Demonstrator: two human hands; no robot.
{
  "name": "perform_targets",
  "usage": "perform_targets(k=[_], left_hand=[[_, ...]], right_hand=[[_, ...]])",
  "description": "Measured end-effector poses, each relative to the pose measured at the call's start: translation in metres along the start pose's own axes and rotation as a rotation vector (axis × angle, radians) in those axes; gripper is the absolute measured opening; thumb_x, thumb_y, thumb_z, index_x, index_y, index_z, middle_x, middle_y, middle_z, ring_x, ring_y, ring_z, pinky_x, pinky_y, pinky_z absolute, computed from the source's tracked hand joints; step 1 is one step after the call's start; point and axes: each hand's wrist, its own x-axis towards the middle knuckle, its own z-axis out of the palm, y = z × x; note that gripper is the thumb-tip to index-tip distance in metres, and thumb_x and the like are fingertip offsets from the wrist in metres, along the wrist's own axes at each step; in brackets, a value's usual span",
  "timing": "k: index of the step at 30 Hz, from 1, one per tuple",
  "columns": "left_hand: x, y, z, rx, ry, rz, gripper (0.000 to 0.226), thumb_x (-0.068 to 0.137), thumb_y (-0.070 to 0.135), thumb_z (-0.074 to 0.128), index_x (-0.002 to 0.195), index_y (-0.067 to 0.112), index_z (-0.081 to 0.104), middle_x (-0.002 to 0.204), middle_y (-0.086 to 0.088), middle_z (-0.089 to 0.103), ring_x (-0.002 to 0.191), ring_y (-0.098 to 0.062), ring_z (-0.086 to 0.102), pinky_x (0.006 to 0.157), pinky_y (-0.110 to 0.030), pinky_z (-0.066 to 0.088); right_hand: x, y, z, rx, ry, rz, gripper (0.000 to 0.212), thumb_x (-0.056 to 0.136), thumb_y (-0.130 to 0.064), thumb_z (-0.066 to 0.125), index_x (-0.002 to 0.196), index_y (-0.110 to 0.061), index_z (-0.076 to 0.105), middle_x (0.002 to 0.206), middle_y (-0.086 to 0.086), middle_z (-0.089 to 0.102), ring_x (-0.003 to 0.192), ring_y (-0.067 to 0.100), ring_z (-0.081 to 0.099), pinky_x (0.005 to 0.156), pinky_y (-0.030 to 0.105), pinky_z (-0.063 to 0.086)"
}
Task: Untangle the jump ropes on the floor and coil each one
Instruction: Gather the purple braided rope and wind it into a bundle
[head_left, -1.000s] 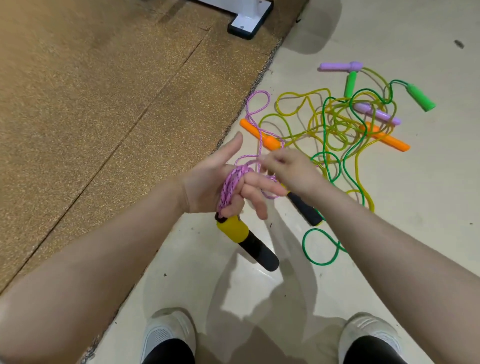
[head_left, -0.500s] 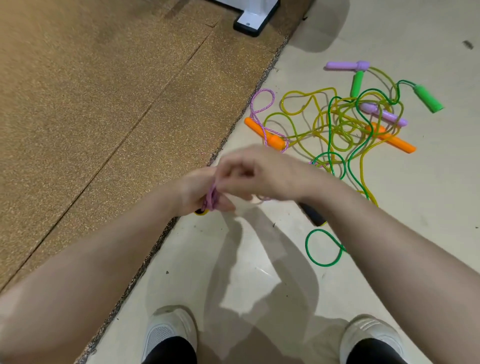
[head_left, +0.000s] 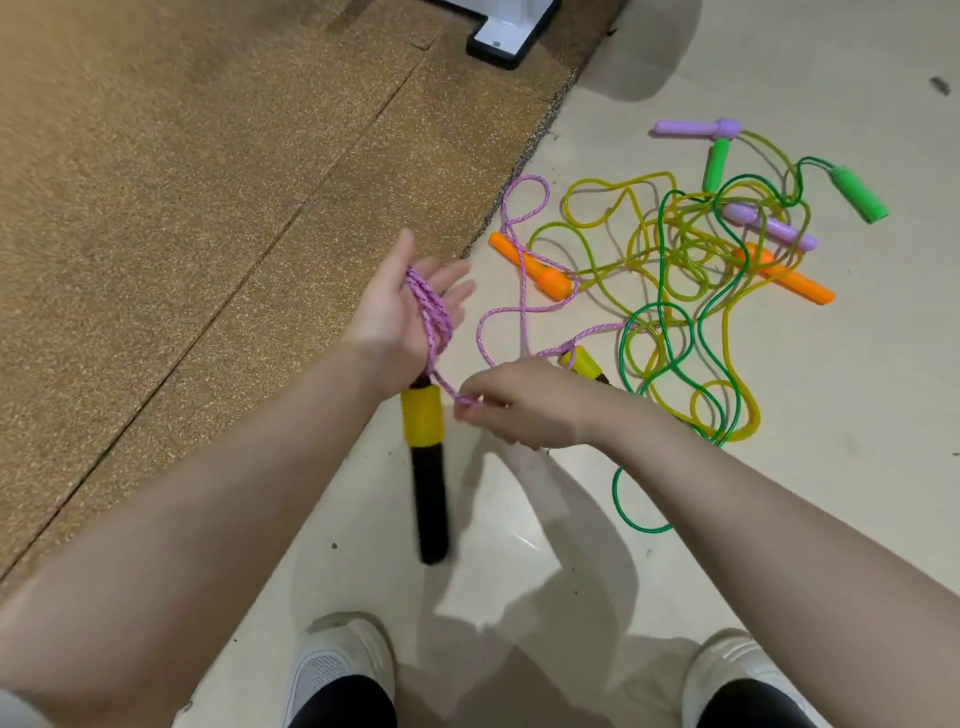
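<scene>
A pink braided jump rope (head_left: 524, 306) is wound in several turns around my left hand (head_left: 402, 312), whose palm faces up with fingers spread. One yellow-and-black handle (head_left: 426, 462) hangs below that wrist. My right hand (head_left: 519, 405) pinches the same rope just right of the handle. The rope's other yellow-and-black handle (head_left: 582, 361) lies on the floor beyond my right hand. Further right sits a tangle of yellow rope (head_left: 675, 249) and green rope (head_left: 670, 332), with orange handles (head_left: 530, 270), green handles (head_left: 860, 195) and purple handles (head_left: 691, 127).
A brown cork-like mat (head_left: 182, 208) covers the floor to the left, its edge running diagonally. A white post base (head_left: 506, 36) stands at the top on the mat. My two white shoes (head_left: 337, 670) are at the bottom on the pale floor.
My hands have come apart: the left has opened palm up with the coil on it, the right has drawn the rope down and right. The handle hangs lower.
</scene>
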Motion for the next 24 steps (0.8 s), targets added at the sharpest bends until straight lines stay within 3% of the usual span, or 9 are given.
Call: perform_targets(k=[3,5,7,11,14,17,19,22,24], left_hand=[[-0.002,-0.002,-0.009,0.13,0.048,-0.167,0.077,0.092,0.063,0.022,0.136,0.003,0.042,0.12,-0.016,0.062,0.097,-0.022,0.065,0.093,-0.035,0.047],[-0.013,-0.004,-0.011,0.302,-0.14,-0.369,0.086,0.088,0.069,0.015,0.098,0.003,0.069,0.084,-0.015,0.071,0.066,-0.021,0.068,0.062,-0.026,0.054],[-0.022,-0.005,-0.006,0.476,-0.35,-0.481,0.093,0.085,0.072,0.011,0.08,0.002,0.073,0.073,-0.016,0.071,0.05,-0.019,0.062,0.049,-0.02,0.048],[-0.018,-0.002,-0.001,0.432,-0.573,-0.491,0.101,0.073,0.08,0.013,0.083,0.0,0.075,0.065,-0.015,0.07,0.024,-0.008,0.034,0.036,-0.015,0.03],[-0.011,0.004,-0.008,0.108,-0.864,-0.379,0.084,0.079,0.073,0.033,0.106,0.003,0.069,0.076,-0.008,0.074,0.03,-0.006,0.033,0.041,-0.018,0.029],[-0.01,0.005,-0.005,0.024,-0.489,-0.166,0.062,0.08,0.06,0.04,0.093,0.01,0.075,0.073,0.0,0.073,0.037,-0.001,0.05,0.044,-0.014,0.037],[-0.007,0.006,-0.004,-0.04,-0.168,0.002,0.057,0.09,0.051,0.037,0.104,0.006,0.068,0.088,-0.005,0.073,0.063,-0.007,0.067,0.063,-0.016,0.05],[0.007,0.002,-0.018,0.026,0.094,0.007,0.063,0.096,0.05,0.032,0.133,0.001,0.043,0.119,-0.011,0.062,0.099,-0.018,0.065,0.099,-0.031,0.045],[0.003,-0.002,-0.022,0.25,0.118,-0.092,0.065,0.096,0.053,0.026,0.125,0.0,0.052,0.113,-0.015,0.066,0.086,-0.017,0.067,0.09,-0.032,0.046]], right_hand=[[-0.013,-0.016,-0.021,0.092,-0.091,-0.108,0.018,0.091,-0.02,0.056,0.087,-0.004,0.064,0.047,-0.009,0.05,0.042,0.003,0.046,0.046,0.011,0.035],[-0.018,-0.022,-0.036,0.236,0.001,-0.18,0.016,0.09,-0.014,0.059,0.079,-0.004,0.065,0.046,-0.013,0.051,0.042,0.001,0.044,0.045,0.01,0.032],[-0.015,-0.018,-0.049,0.419,0.188,-0.165,0.022,0.091,-0.011,0.058,0.069,-0.011,0.062,0.043,-0.014,0.048,0.04,0.0,0.04,0.043,0.009,0.029],[0.001,0.005,-0.045,0.566,0.465,-0.032,0.023,0.089,-0.017,0.062,0.068,-0.008,0.058,0.053,-0.005,0.043,0.05,0.005,0.035,0.045,0.015,0.027],[0.011,0.026,-0.017,0.462,0.43,0.08,0.022,0.094,-0.019,0.054,0.075,-0.009,0.058,0.061,0.0,0.047,0.056,0.012,0.043,0.05,0.021,0.033],[0.006,0.023,0.01,0.41,-0.071,0.181,0.025,0.1,-0.022,0.036,0.108,-0.004,0.052,0.069,0.005,0.053,0.047,0.015,0.055,0.049,0.021,0.043],[-0.002,0.009,0.019,0.344,-0.32,0.24,0.031,0.1,-0.023,0.036,0.126,-0.007,0.041,0.075,0.006,0.056,0.046,0.015,0.057,0.055,0.028,0.048],[-0.012,-0.014,0.012,0.26,-0.48,0.142,0.036,0.096,-0.021,0.046,0.132,-0.013,0.044,0.078,0.01,0.057,0.046,0.015,0.055,0.064,0.035,0.051],[-0.016,-0.027,-0.005,0.304,-0.403,-0.04,0.023,0.093,-0.018,0.053,0.113,-0.01,0.06,0.069,0.007,0.053,0.044,0.013,0.051,0.062,0.032,0.049]])
